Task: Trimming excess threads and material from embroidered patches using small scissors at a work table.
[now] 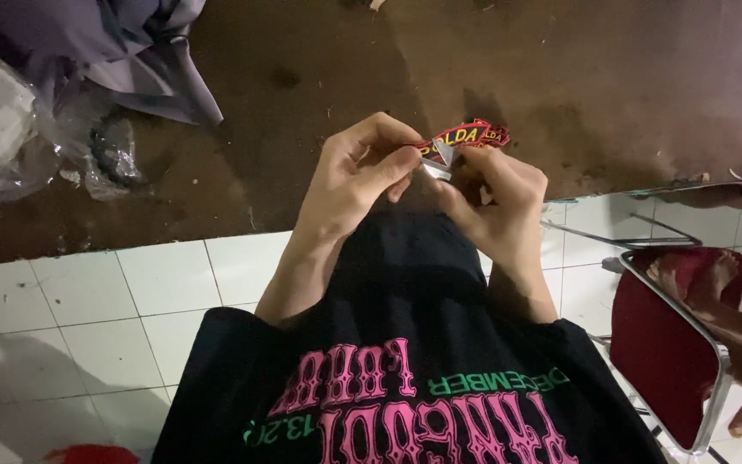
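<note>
Brown tabletop (319,94); fingers (392,163) pinching patches (461,137)

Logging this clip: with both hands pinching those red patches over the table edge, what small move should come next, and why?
Probably peel the pale backing off the top patch. The left hand and right hand both pinch the small stack of patches at its lower edge, and a pale corner already stands lifted between the thumbs. How far it has come loose is hard to tell.
</note>
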